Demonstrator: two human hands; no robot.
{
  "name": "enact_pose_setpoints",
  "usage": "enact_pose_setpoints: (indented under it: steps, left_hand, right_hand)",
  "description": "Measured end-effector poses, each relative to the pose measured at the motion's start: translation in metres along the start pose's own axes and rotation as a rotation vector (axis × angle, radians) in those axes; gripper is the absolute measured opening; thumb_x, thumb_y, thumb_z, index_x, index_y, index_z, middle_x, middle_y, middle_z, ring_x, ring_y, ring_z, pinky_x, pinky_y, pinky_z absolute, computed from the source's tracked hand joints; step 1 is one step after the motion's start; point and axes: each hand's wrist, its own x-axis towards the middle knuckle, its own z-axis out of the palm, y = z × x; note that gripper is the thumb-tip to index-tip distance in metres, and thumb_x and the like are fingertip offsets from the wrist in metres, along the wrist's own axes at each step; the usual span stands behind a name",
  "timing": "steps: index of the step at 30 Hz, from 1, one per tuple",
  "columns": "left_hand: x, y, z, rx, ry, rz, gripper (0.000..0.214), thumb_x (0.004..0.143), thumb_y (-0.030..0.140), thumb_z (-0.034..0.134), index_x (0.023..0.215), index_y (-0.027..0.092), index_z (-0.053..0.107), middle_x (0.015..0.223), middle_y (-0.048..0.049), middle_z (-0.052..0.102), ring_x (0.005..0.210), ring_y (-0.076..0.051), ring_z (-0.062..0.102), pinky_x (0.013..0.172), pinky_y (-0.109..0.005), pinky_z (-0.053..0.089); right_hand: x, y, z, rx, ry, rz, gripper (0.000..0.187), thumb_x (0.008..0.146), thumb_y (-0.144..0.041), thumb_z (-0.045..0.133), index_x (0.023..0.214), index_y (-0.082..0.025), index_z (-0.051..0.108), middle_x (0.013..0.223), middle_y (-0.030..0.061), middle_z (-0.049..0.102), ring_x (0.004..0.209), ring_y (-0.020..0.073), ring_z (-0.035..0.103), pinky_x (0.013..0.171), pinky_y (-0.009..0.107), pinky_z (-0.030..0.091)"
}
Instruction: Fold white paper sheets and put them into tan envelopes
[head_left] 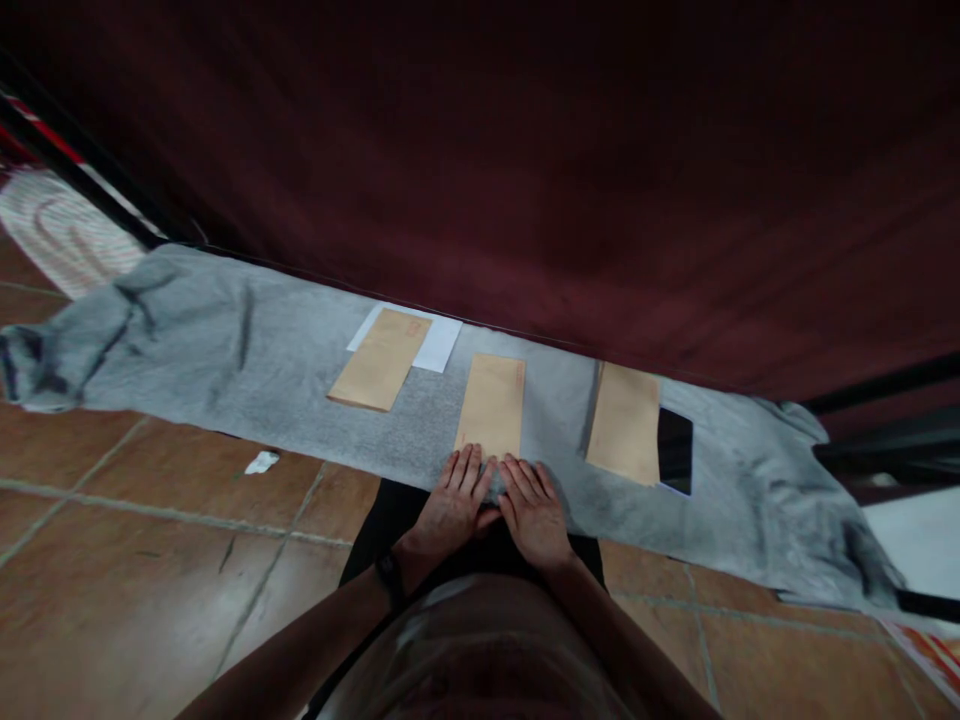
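Observation:
A brown paper envelope (493, 398) lies flat on the grey cloth straight ahead of me. My left hand (454, 500) rests palm down at its near edge, fingers stretched out, fingertips touching or just beside the paper. Next to it, my right hand (534, 508) lies flat too, its fingertips by the near right corner. Neither hand grips anything. To the left, a stack of brown envelopes (382, 358) partly covers white paper (441, 345). On the right, a thicker stack of brown envelopes (624, 422) sits beside a dark phone (675, 450).
The grey cloth (292, 340) covers a long narrow surface. Behind it hangs a dark red curtain-like sheet (480, 200). Below is a brown tiled floor (112, 580) with a crumpled white scrap (262, 462). Dark bars (892, 385) stand at the right.

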Motion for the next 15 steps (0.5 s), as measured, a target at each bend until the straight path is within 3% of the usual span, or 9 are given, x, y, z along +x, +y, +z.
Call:
enact_pose_setpoints:
  steps: [9,15]
  left_hand:
    - [-0.003,-0.007,0.004,0.020,0.054,0.005,0.079,0.097,0.059,0.051,0.147,-0.002,0.045,0.155,-0.0269,0.043,0.148,-0.037,0.037,0.122,-0.047,0.032]
    - [0.007,-0.002,0.000,-0.008,0.063,-0.051,0.062,0.102,0.047,0.044,0.146,0.003,0.049,0.147,-0.0254,0.054,0.141,-0.036,0.047,0.116,-0.048,0.039]
  right_hand:
    - [-0.010,0.012,-0.006,-0.003,0.058,0.078,0.042,0.105,-0.024,0.042,0.145,-0.017,0.054,0.146,0.0077,0.060,0.135,0.0247,0.053,0.120,0.047,0.031]
    - [0.002,0.004,-0.002,0.002,0.085,0.235,0.040,0.102,-0.024,0.046,0.139,-0.018,0.058,0.137,0.0124,0.063,0.123,0.0283,0.057,0.104,0.046,0.046]
